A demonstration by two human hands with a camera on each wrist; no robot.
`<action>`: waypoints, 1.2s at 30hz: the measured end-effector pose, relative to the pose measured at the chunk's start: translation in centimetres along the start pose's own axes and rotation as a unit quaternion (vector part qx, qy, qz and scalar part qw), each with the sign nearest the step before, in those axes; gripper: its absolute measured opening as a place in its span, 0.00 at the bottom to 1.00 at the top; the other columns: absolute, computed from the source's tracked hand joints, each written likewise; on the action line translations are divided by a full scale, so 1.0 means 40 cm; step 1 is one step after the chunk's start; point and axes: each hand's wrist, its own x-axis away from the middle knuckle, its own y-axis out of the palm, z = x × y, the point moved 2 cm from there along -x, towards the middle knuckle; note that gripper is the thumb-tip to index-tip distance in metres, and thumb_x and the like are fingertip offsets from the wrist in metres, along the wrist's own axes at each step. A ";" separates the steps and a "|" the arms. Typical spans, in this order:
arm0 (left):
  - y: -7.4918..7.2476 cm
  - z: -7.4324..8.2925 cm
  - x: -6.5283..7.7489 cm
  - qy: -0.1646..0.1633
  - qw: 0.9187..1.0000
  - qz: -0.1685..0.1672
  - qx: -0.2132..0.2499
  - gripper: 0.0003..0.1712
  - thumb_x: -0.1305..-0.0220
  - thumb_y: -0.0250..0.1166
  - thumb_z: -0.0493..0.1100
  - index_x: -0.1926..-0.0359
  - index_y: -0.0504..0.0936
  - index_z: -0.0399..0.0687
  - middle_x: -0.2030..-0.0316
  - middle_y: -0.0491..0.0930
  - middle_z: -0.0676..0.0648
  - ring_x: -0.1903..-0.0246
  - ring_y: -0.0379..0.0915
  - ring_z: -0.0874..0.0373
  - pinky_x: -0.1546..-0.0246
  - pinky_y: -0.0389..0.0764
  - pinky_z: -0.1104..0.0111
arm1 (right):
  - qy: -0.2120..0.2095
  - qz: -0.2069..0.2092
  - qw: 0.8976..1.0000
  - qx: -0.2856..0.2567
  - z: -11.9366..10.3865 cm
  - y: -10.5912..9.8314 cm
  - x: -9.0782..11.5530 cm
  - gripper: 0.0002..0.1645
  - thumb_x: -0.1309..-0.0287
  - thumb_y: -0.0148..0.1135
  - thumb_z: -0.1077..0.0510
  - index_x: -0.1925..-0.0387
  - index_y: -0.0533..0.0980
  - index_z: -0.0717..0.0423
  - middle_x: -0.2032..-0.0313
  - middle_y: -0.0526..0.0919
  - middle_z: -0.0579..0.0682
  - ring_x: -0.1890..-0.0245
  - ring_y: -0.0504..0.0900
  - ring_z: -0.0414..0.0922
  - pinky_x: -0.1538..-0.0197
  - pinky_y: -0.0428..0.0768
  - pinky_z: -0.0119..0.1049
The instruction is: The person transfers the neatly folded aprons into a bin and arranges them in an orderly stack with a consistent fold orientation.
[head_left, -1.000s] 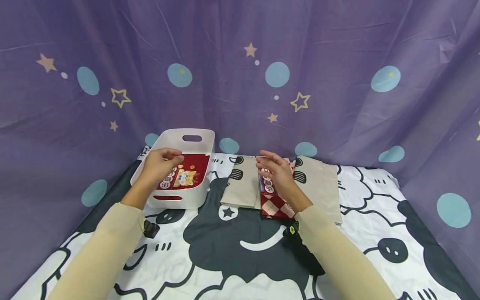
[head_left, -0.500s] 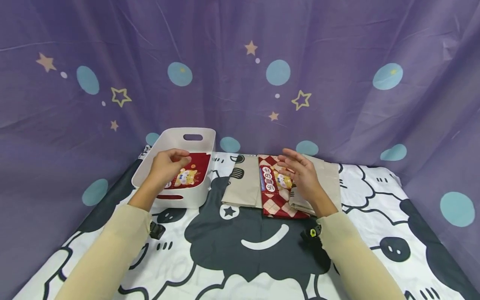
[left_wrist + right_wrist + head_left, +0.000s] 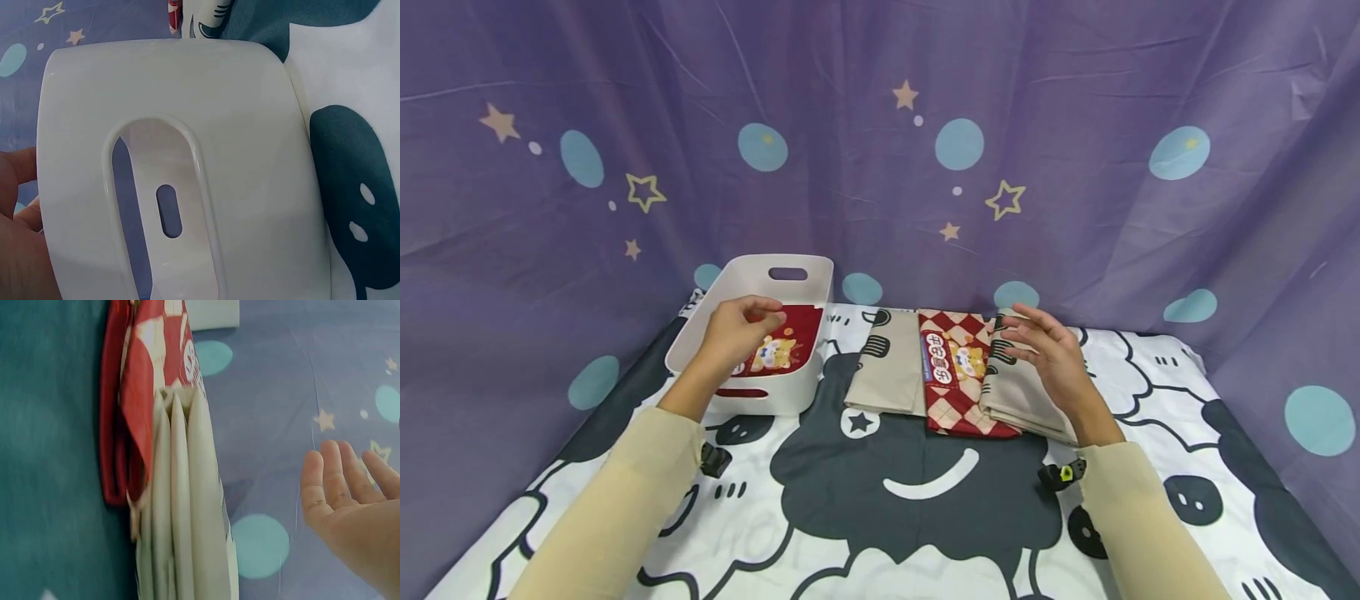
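Observation:
In the head view my left hand (image 3: 735, 335) hovers over a white plastic basket (image 3: 778, 398), fingers loosely bent with nothing in them. Inside the basket lies a folded red cloth (image 3: 801, 329) printed with a cartoon animal. My right hand (image 3: 1051, 358) is raised in front of a folded beige cloth (image 3: 1018, 392), fingers spread and relaxed. Left of that lies a folded red-and-cream diamond-patterned cloth (image 3: 947, 408) with the same cartoon. The right wrist view shows the layered edges of the beige cloth (image 3: 190, 537), apart from my fingers (image 3: 332, 475).
Another folded beige cloth (image 3: 891, 375) lies on the left of the row, between the basket and the red cloth. A black-and-white cartoon sheet (image 3: 850, 475) covers the table. Behind it hangs a purple curtain (image 3: 880, 167) with stars and blue dots.
My right hand has moved to the right, from in front of the red diamond-patterned cloth to in front of the right beige cloth, uncovering the red one. My left hand has shifted slightly right.

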 end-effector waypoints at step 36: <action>0.111 0.123 0.027 0.143 0.990 -0.001 0.015 0.15 0.31 0.67 0.41 0.47 0.86 0.40 0.60 0.86 0.40 0.62 0.77 0.48 0.60 0.78 0.62 | 0.049 0.150 0.979 0.127 -0.046 -0.271 0.073 0.30 0.26 0.57 0.60 0.28 0.64 0.62 0.58 0.85 0.34 0.60 0.85 0.33 0.58 0.84 0.27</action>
